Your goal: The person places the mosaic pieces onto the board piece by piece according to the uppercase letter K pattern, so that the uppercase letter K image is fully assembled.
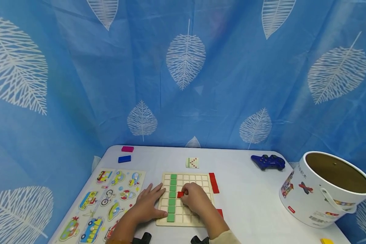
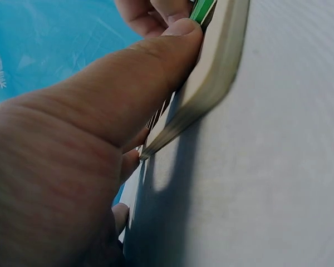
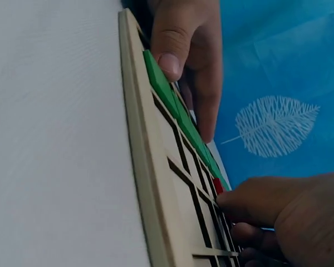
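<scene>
A wooden grid board (image 1: 195, 217) lies on the white table, with a column of green tiles (image 1: 172, 194) down its left part. Between thumb and fingers, my right hand (image 1: 196, 198) pinches a small red tile (image 1: 180, 194) just right of that column. The right wrist view shows the red tile (image 3: 218, 186) low at the grid; whether it sits inside a cell I cannot tell. Spread fingers of my left hand (image 1: 147, 205) rest along the board's left edge. In the left wrist view its thumb (image 2: 156, 61) touches the rim near a green tile (image 2: 201, 10).
Red pieces (image 1: 214, 183) lie along the board's right side. A small pattern card (image 1: 192, 162) is behind it. Leftward are a vehicle puzzle board (image 1: 109, 183), a blue block (image 1: 124, 159) and a pink block (image 1: 127, 148). At right stand a blue game controller (image 1: 268, 162) and white bucket (image 1: 311, 200).
</scene>
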Demonstrator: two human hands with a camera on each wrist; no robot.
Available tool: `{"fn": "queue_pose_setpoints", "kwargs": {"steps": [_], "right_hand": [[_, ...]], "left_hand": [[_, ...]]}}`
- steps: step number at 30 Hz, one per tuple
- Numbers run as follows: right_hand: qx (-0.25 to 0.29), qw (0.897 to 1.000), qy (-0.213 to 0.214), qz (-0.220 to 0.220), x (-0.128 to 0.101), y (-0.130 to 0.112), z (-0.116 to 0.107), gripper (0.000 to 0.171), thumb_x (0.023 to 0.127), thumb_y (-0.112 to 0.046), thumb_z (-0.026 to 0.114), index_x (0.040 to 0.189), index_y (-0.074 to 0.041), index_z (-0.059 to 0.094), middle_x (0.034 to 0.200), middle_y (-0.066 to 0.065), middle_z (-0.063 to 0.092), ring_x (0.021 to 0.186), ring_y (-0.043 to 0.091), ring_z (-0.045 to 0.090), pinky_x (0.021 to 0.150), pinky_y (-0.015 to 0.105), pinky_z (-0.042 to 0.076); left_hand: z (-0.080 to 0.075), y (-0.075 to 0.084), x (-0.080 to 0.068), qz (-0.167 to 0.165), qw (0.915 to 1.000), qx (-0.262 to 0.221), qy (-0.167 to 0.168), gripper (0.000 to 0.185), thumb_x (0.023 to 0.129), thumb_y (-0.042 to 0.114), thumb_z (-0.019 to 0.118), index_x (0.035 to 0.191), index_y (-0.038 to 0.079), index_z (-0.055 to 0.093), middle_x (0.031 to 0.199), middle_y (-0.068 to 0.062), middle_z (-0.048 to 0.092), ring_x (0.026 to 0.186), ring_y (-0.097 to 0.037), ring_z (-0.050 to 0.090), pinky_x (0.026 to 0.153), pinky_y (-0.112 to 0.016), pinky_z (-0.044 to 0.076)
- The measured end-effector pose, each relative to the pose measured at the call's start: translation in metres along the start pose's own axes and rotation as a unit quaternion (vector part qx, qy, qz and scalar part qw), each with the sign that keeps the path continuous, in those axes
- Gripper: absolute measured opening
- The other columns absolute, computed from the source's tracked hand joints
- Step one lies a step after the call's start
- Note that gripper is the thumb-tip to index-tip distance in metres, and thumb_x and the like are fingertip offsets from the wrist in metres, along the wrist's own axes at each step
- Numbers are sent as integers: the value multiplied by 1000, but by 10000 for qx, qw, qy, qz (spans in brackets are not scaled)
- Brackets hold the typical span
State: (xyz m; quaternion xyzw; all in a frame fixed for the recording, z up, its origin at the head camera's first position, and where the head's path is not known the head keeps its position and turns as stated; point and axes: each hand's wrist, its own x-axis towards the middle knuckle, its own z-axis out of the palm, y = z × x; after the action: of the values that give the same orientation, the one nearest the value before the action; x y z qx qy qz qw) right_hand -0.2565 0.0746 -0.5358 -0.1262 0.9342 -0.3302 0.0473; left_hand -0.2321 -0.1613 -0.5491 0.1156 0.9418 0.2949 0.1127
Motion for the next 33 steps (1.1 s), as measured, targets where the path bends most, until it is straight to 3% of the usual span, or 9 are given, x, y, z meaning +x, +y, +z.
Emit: {"fn": "queue_pose_setpoints", "kwargs": {"steps": [9,15,20,22,24,27,33], "right_hand": [[-219,9983,241,-489,5,4,9,13,88,-14,81,101,-18,78,86,-9,61,80,10,53,69,29,49],[36,9986,348,-408,3,4,3,18,90,-18,81,108,-16,80,97,-5,66,88,11,58,78,34,55],[426,9923,1141,228,3,32,-29,24,95,-18,77,118,-11,74,106,5,67,94,19,65,80,39,56],[400,9863,1418,741,2,51,-44,26,94,-18,78,118,-9,72,106,8,66,95,22,64,80,40,56],[283,9815,1437,1232,0,68,-56,29,93,-19,79,117,-7,69,105,10,64,93,23,60,77,39,55],[102,9791,1201,1637,-5,90,-68,25,93,-20,79,111,-6,67,99,10,63,88,23,57,72,35,52],[-18,9771,1335,1655,-13,110,-79,17,96,-19,75,102,-4,69,90,7,65,82,22,57,71,37,50]], "left_hand": [[0,-2,1,6,10000,8,-49,100,74,65,86,157,20,50,171,-2,34,162,-43,10,125,-72,9],[-1,-1,0,2,10000,14,-31,100,74,64,86,157,20,50,171,-1,33,162,-43,11,125,-72,9],[2,1,1,79,10000,18,-20,101,74,64,86,157,19,50,171,-2,33,161,-44,11,124,-73,11],[3,1,2,48,10000,3,-37,101,74,64,87,157,20,50,171,-2,33,161,-44,11,125,-72,10],[3,1,1,-15,10000,2,-61,101,73,64,87,157,20,50,171,-1,33,161,-44,11,125,-71,10],[3,1,0,-101,9999,8,-98,101,73,63,87,157,21,50,171,-1,33,161,-44,10,126,-71,9],[-1,3,0,-85,9999,-25,-109,101,73,64,87,157,21,50,172,-1,33,161,-44,10,125,-71,9]]}}
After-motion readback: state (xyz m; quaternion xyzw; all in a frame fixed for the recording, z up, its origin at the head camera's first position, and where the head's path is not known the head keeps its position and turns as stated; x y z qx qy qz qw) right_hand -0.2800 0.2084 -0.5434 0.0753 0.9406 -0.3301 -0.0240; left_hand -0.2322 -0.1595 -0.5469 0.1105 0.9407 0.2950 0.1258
